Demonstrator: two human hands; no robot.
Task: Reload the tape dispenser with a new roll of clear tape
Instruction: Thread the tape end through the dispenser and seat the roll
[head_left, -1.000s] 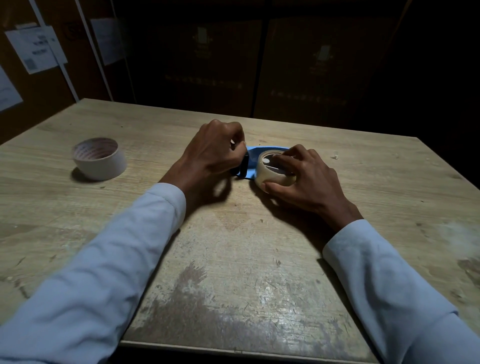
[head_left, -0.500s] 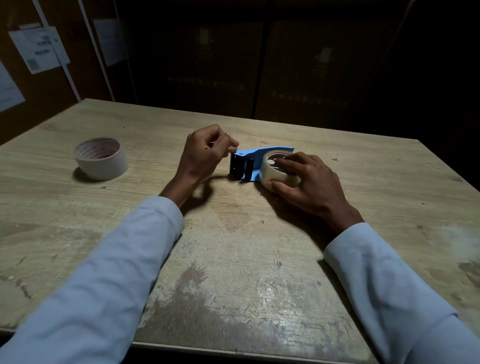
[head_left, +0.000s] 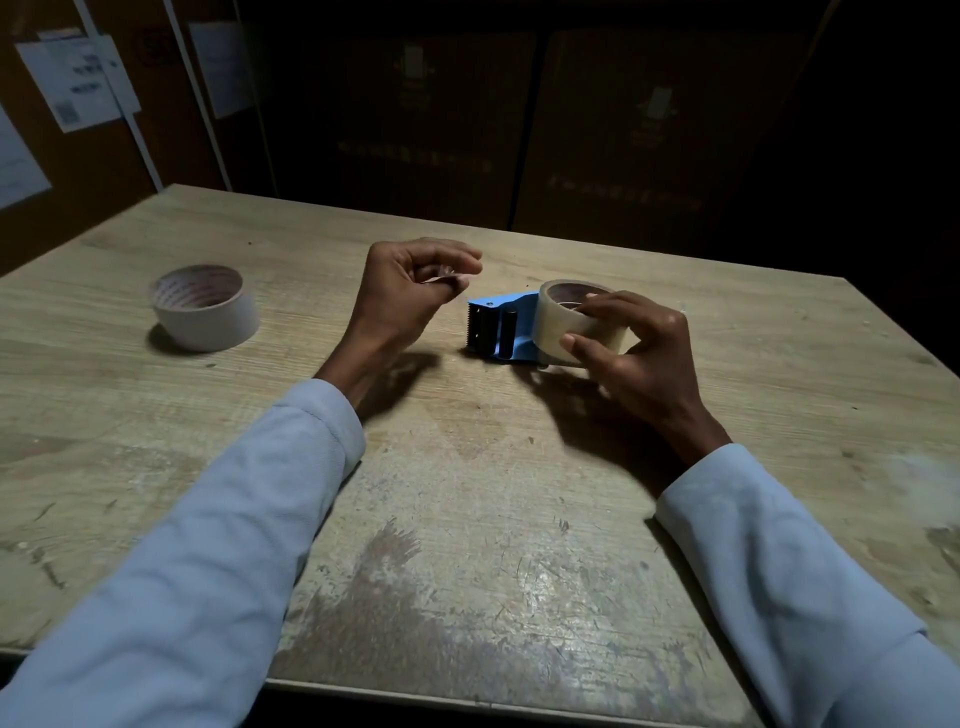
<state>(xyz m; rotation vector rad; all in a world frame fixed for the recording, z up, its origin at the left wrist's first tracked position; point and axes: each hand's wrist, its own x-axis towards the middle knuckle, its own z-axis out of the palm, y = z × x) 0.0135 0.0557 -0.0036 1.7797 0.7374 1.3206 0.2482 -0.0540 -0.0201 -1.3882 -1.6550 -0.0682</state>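
Observation:
A blue tape dispenser (head_left: 506, 332) lies on the wooden table (head_left: 467, 545), its toothed cutter pointing left. A roll of clear tape (head_left: 558, 319) sits on its right end, slightly raised. My right hand (head_left: 631, 348) grips this roll, thumb on the near side and fingers over the top. My left hand (head_left: 410, 291) hovers up and to the left of the cutter, fingers curled. Its thumb and forefinger pinch what looks like a small tape end, hard to make out in the dim light.
A second, whitish roll (head_left: 205, 306) stands on the table at the far left. Dark cartons (head_left: 571, 130) rise behind the table's far edge. Papers (head_left: 78, 83) hang on the wall at the upper left.
My left hand has left the dispenser's cutter end and risen up and to the left, staying pinched. My right hand has kept hold of the clear roll, now tilted up.

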